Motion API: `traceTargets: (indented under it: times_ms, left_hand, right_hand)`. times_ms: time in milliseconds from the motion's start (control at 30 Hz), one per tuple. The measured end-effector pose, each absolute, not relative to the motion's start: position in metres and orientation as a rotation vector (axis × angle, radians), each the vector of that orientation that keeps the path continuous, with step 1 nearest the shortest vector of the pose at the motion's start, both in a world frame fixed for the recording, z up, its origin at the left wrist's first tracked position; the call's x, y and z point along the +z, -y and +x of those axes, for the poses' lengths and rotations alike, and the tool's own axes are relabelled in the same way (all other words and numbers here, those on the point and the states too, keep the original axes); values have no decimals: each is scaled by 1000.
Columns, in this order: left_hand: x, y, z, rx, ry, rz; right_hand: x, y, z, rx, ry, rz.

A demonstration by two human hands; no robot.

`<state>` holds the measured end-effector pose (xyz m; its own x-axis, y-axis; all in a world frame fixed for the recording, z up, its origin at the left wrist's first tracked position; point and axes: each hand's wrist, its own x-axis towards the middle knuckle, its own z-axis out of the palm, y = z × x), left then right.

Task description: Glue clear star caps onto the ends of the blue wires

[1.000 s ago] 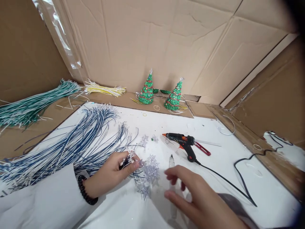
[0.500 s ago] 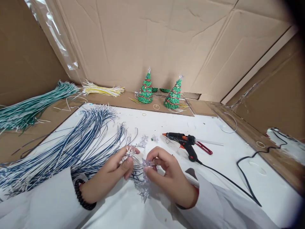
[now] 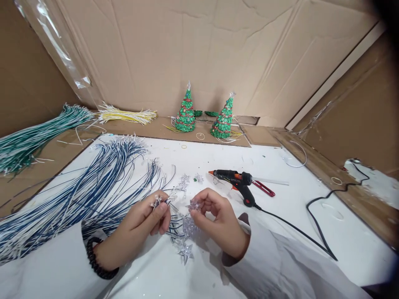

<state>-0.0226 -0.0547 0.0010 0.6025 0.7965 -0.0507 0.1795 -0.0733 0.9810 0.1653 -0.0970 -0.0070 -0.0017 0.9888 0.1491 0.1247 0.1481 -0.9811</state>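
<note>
- A clear plastic star point(image 3: 193, 204) is being pinched between the thumb and fingertips of the right hand point(image 3: 218, 222), held just above the desk point(image 3: 280, 216) near the middle of its front edge.
- The left hand point(image 3: 141, 224) is closing its thumb and fingers on the clear-tipped ends of a few blue-and-white wires point(image 3: 160, 202), just beside the star but not touching it.
- Both hands are facing each other, curled inward, wrists low over the white surface; the left wrist is wearing a dark bead bracelet point(image 3: 96, 263), and both arms are in white sleeves.
- More clear stars point(image 3: 186, 232) are lying in a small heap right below the hands, with two more point(image 3: 190, 180) a little farther back.
- A big fan of blue-and-white wires point(image 3: 77, 195) is spreading across the left half of the desk.
- A black and orange glue gun point(image 3: 238, 182) is lying right of centre, its black cord point(image 3: 311, 232) trailing toward the right edge.
- Two small green trees point(image 3: 204, 114) are standing at the back edge, on the cardboard.
- A yellow wire bundle point(image 3: 124, 115) is lying at the back left corner, and a green wire bundle point(image 3: 34, 135) along the left edge.
</note>
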Motion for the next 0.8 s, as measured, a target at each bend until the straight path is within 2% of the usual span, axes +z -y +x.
traceTargets:
  times_ms: [167,333,400,800]
  left_hand:
    - [2,57,-24,561,-788,1546]
    - [-1,54,-23,528,-730,1361]
    - [-1,53,-22,541,-741,1371]
    - [-4,53,-21,634,-789,1365]
  right_hand:
    - [-8,96,166,1036,1373,-1119]
    - [-8,93,162,1419,1233,-834]
    - [-8,91,160,1476,1196,-744]
    - [-14,95,160,1416,1124,-769]
